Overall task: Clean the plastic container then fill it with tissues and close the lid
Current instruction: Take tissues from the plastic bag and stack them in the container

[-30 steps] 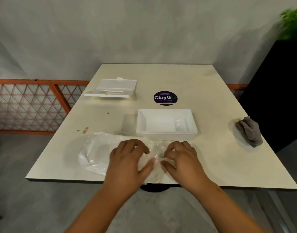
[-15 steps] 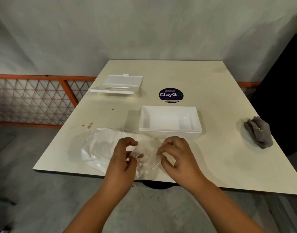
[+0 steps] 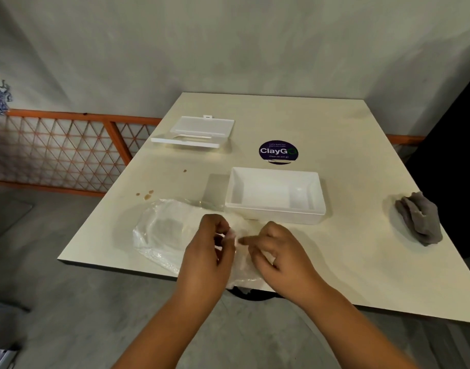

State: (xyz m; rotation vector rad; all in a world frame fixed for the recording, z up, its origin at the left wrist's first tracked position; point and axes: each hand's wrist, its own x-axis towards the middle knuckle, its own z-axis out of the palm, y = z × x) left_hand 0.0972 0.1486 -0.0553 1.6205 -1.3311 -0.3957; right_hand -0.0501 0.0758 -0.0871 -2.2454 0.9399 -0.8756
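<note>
Plastic wrapper (image 3: 164, 230) now lifted by hands (image 3: 244, 251)

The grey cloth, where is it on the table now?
In the head view the grey cloth lies crumpled near the table's right edge, to the right of the open white container, apart from both hands.

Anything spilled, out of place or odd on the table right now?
Yes: small brown spots stain the table left of the white container, with one more speck farther back. A crumpled grey cloth lies at the right edge. The lid sits apart, far left.
</note>
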